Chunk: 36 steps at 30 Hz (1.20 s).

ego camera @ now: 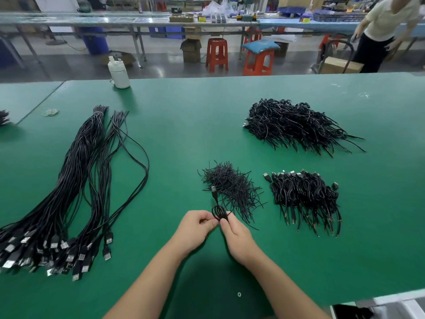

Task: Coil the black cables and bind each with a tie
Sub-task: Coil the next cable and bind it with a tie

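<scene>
Black thin cable wound into a small coil [219, 212], its metal plug pointing away, sits pinched between the left hand [197, 226] and right hand [234, 233], both curled on it above the green-topped desk [184, 125]. Just beyond lies a loose heap of black wire ties [232, 187]; bound coils [303, 199] lie right, long uncoiled cables [76, 192] left, with bare green surface between and no legible writing.

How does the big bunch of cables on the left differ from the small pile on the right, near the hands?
The left bunch lies long and uncoiled, plugs fanned toward the near edge. The right pile holds short coiled bundles in a row, so it covers far less table. The left bunch is banded at its far end; the right pile's ends splay loose. Both are black cables with plugs.
</scene>
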Each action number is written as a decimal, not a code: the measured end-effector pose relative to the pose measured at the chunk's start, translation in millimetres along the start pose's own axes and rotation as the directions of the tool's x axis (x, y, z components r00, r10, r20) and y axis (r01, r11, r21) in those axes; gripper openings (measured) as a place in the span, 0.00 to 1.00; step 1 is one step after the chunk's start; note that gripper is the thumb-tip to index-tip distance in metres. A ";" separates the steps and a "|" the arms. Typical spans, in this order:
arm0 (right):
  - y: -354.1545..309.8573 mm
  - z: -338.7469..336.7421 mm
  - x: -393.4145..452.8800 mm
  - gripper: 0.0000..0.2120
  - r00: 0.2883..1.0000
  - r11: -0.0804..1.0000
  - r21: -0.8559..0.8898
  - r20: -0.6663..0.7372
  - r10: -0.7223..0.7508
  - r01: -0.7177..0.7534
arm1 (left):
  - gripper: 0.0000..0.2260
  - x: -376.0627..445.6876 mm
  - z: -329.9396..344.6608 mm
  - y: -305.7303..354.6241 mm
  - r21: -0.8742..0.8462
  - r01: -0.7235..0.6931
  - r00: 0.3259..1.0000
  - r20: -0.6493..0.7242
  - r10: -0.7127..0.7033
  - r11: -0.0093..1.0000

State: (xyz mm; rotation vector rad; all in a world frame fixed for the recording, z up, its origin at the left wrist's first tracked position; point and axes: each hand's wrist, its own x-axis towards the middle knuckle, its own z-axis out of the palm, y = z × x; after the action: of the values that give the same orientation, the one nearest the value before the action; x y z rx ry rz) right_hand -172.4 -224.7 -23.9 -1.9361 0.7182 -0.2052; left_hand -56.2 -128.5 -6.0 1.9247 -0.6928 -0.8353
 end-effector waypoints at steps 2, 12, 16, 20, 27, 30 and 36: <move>0.6 -1.1 3.0 0.11 0.999 0.999 -0.004 -0.021 0.032 -0.032 | 0.06 -2.3 1.2 1.6 0.190 -0.067 0.996 -0.037 0.075 0.979; -14.2 -10.4 16.6 0.13 0.984 0.993 -0.048 0.143 0.111 -0.105 | 0.13 -11.1 -15.0 15.6 0.760 -0.608 0.603 0.251 0.757 0.232; -12.6 -11.2 15.7 0.13 0.978 0.991 -0.050 0.161 0.130 -0.123 | 0.05 -5.2 -15.8 14.3 0.704 -0.453 0.837 0.124 0.533 0.547; -11.5 -10.5 12.8 0.10 0.980 0.992 -0.065 0.161 0.120 -0.111 | 0.04 -3.9 -8.3 14.2 0.564 -0.352 0.883 -0.065 0.465 0.747; -2.6 3.4 5.0 0.17 0.981 0.819 -0.540 0.131 -0.146 0.194 | 0.05 -2.7 -15.2 16.5 0.494 -0.088 0.973 -0.144 0.181 0.865; -0.8 11.8 2.8 0.15 0.961 0.708 -0.653 0.128 -0.247 0.269 | 0.06 -2.9 -21.6 11.6 0.484 -0.045 0.986 -0.117 0.116 0.874; -4.3 13.0 6.0 0.14 0.913 0.605 -0.688 0.242 -0.329 0.401 | 0.08 -1.3 -37.6 5.6 0.430 -0.053 0.996 -0.039 0.077 0.901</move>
State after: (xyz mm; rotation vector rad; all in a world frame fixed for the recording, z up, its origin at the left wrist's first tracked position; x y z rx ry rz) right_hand -160.1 -216.8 -27.3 -2.8533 0.3288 -0.0741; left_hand -28.5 -110.8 13.2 2.2907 -0.9646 -0.6185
